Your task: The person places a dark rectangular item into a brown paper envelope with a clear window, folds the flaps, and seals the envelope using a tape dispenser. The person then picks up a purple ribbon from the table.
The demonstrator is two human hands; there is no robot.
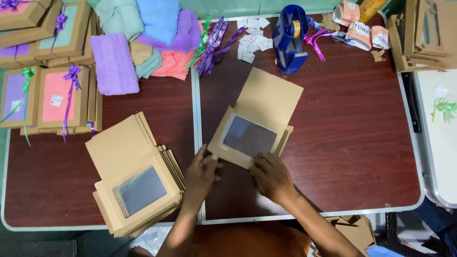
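Dark red-brown folding table [362, 143] fills the view, a pale seam running 12 to 6 down its middle. At 10 o'clock, a heap of folded towels [143, 43] in lilac, blue, mint and salmon, stacked loose, apparently as stock within arm's reach. At 9 to 10 o'clock, finished window boxes [45, 93] tied with purple and green ribbon bows, packed edge to edge against the table's far-left rim, out of the working zone. At 7 o'clock, a fanned pile of flat kraft box blanks [135, 173], windows up, set just beside the left arm so the top one lifts off easily. At centre, the kraft box blank with a clear window [254, 123] lies flat and skewed, lid panel pointing toward 1 o'clock, near edge toward the person. Blue tape dispenser [290, 40] stands at 12 o'clock, with purple and green ribbon strips [214, 43] and small white tags [252, 40] just beside it, all near one another. Left hand [202, 173] at 6 o'clock rests fingers curled on the blank's near-left corner, pinning it down; pressing, not clasping. Right hand [271, 177] just past 6 o'clock has fingertips bent over the near edge, seemingly working a flap; whether anything is pinched underneath cannot be told. More flat cardboard at 2 o'clock, detail unclear.
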